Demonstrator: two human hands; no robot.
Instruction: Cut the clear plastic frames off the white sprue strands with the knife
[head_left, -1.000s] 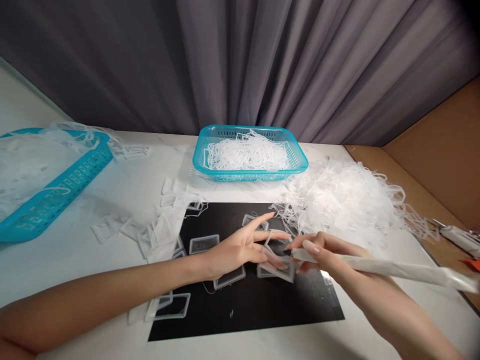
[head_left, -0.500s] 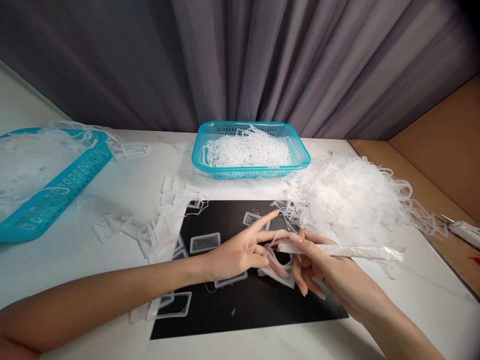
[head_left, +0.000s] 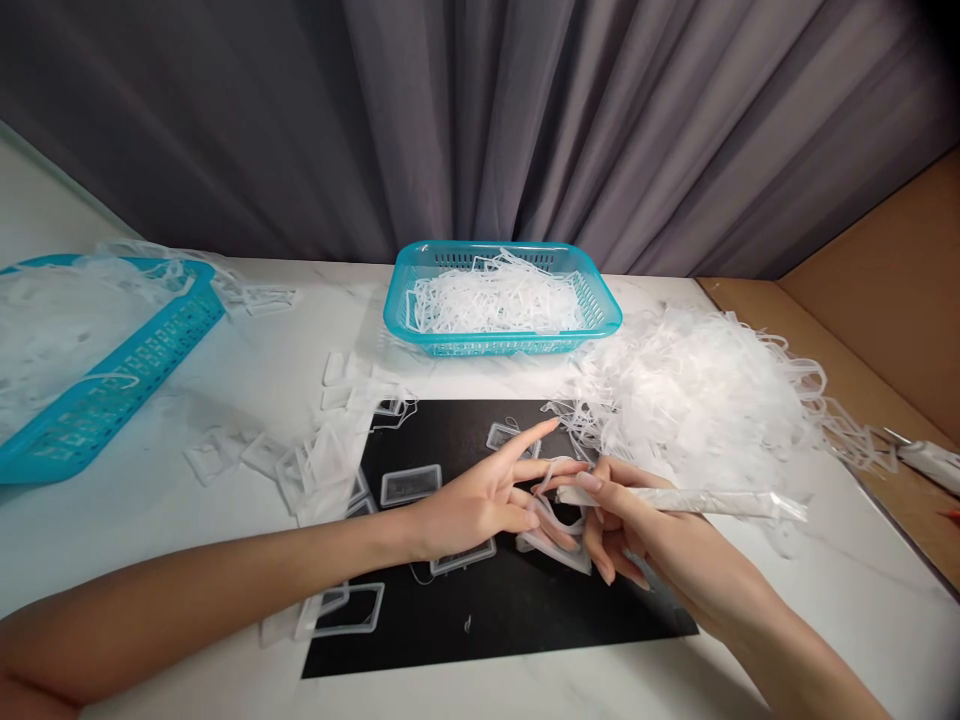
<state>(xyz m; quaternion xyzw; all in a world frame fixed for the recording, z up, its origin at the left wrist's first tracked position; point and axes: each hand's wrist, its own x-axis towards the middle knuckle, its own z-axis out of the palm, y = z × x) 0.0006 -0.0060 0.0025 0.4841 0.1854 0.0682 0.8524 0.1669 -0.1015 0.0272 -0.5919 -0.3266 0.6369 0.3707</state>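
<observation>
Over the black mat [head_left: 525, 625], my left hand [head_left: 480, 510] pinches a soft, translucent rectangular frame [head_left: 564, 555], its index finger stretched forward. My right hand [head_left: 652, 535] is closed round a slim, pen-like tool [head_left: 727, 503] wrapped in white and clear film. The tool's tip end lies at the left fingers, against the strip of the frame; the very tip is hard to make out. Just left of my left hand lies another translucent rectangular frame [head_left: 411, 486], flat on the mat.
A blue basket [head_left: 502, 338] of thin white strips stands at the back. Another blue basket [head_left: 127, 400] with translucent pieces is at left. A heap of white strips [head_left: 697, 390] lies at right, near a white-handled tool [head_left: 930, 462]. Loose frames [head_left: 315, 470] lie left of the mat.
Hardly anything differs. The frame between my hands and the fingers of my right hand have shifted very slightly; both hands keep their hold.
</observation>
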